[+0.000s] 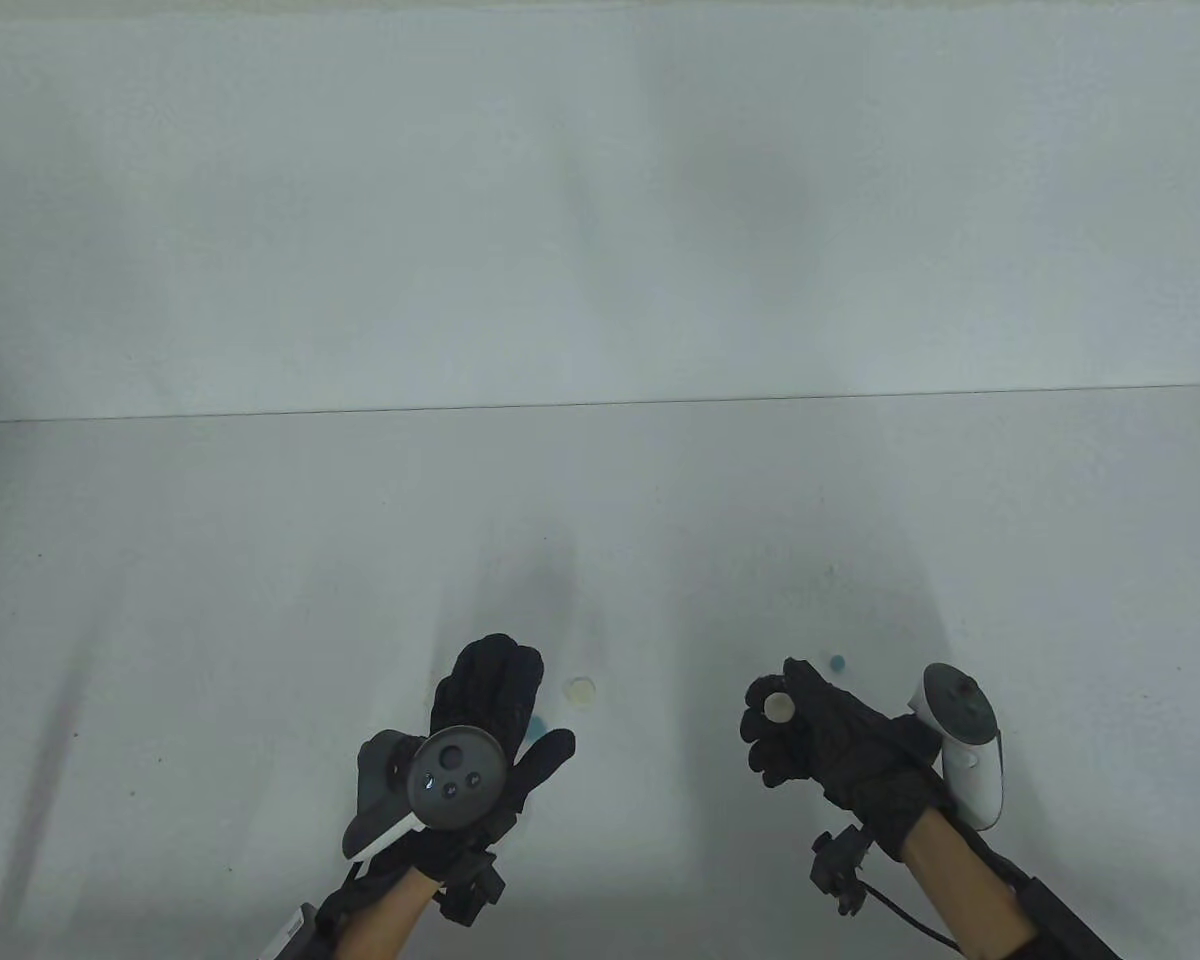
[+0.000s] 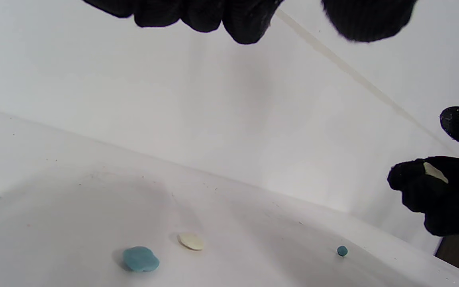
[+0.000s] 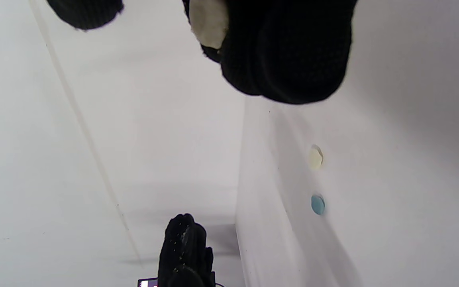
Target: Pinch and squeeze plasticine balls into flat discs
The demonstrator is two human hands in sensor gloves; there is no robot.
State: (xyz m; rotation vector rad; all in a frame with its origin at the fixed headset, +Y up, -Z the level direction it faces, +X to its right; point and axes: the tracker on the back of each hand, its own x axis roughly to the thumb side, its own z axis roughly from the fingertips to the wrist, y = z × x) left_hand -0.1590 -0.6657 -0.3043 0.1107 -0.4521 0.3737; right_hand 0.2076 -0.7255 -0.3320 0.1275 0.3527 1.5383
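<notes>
While right hand (image 1: 795, 735) pinches one: two discs (image 2: 191, 241), one ball (image 2: 342, 250).

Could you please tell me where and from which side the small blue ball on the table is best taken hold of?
The small blue ball sits alone on the table, round, with free space all around it. Probably best: come straight down and pinch its two opposite sides at mid-height between thumb and forefinger. The left hand is empty, but the right hand, which already holds a cream piece, is nearer.

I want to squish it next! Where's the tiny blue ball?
The tiny blue ball sits on the table, right side of the table view, just beyond the right hand, which holds a cream disc.
</notes>
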